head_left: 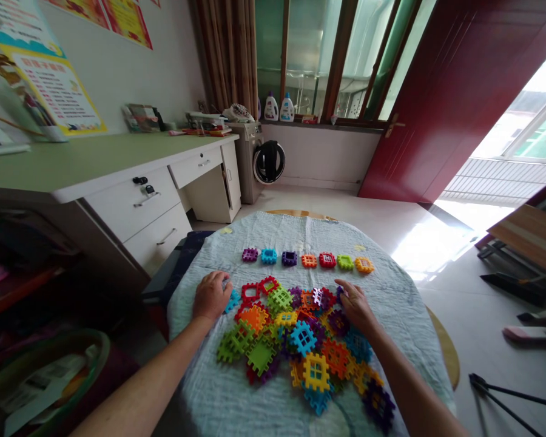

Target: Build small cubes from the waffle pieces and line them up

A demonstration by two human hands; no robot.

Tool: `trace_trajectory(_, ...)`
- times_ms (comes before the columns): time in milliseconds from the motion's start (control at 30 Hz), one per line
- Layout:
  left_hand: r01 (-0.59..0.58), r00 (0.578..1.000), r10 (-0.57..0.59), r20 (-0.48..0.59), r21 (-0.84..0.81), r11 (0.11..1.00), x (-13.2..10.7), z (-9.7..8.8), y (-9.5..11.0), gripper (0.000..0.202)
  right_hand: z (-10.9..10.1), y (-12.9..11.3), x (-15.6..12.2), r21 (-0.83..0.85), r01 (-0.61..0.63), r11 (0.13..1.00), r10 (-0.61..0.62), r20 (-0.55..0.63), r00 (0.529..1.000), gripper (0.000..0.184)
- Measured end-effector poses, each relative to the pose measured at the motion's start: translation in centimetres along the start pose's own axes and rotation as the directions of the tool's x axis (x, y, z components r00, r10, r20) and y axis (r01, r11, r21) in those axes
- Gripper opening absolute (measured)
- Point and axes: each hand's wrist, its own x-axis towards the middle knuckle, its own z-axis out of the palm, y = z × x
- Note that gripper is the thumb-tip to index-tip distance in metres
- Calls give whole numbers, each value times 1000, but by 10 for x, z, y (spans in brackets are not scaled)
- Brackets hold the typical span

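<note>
A heap of colourful interlocking plastic building blocks, many with window-like grids, covers the middle of the cloth, including a yellow block (pixel 316 372), a light blue block (pixel 303 337) and a green block (pixel 261 355). At the heap's left edge is my left hand (pixel 212 295), its fingers curled down next to a blue block (pixel 232 300); what lies under the fingertips is mostly hidden. My right hand (pixel 355 305) rests over the right edge, index finger stretched out and thumb apart, close to a dark purple block (pixel 340 294). Beyond the hands runs a row of single blocks, with a red block (pixel 327 260) among them.
A pale blue cloth (pixel 391 303) drapes the round table. To the left stand a green-topped desk (pixel 118 158) and a basket (pixel 102 346). A washing machine (pixel 250 161) with its door ajar, a red door (pixel 437 103) and a black tripod leg (pixel 514 391) are further off.
</note>
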Motion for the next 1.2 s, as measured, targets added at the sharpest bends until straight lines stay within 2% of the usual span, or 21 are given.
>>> trace_trajectory(100,2,1000,-2,-1,-11,1000,0,0,0,21,2,-6,2,-95,47,994,-41,70,997,36)
trace_trajectory(200,6,1000,-6,5,-14,1000,-1,0,1,20,2,-11,2,-174,13,985,-7,36,999,33)
trace_trajectory(267,10,1000,-9,9,-12,1000,-1,-2,2,19,5,-21,4,-164,29,986,-28,10,1000,31)
trace_trajectory(333,12,1000,-12,15,-10,1000,-1,-3,3,19,12,-42,7,-115,110,987,-106,34,994,28)
trace_trajectory(400,14,1000,-14,17,-10,1000,-1,-3,4,18,25,-70,13,-54,213,975,-206,112,972,26)
trace_trajectory(533,22,1000,-22,19,-18,1000,-1,-3,4,18,57,-133,26,-9,368,930,-349,299,888,24)
trace_trajectory(600,29,999,-29,21,-21,999,-1,-4,4,18,70,-156,31,-28,402,915,-364,368,856,34)
trace_trajectory(667,33,999,-32,24,-25,999,-1,-5,5,19,79,-170,36,-83,400,913,-325,442,836,46)
trace_trajectory(767,31,999,-30,27,-34,999,-1,-6,5,18,85,-177,40,-181,389,903,-237,546,804,50)
trace_trajectory(867,36,999,-35,28,-42,998,-1,-6,6,18,87,-174,42,-221,386,896,-207,562,801,45)
trace_trajectory(967,42,999,-40,31,-47,998,-1,-6,6,18,88,-169,44,-241,402,883,-219,546,808,36)
trace_trajectory(1067,43,999,-41,30,-41,998,-1,-6,6,17,90,-165,44,-242,443,863,-252,554,793,27)
trace_trajectory(1200,44,999,-43,29,-33,999,-1,-6,6,15,90,-166,44,-245,468,849,-274,554,786,27)
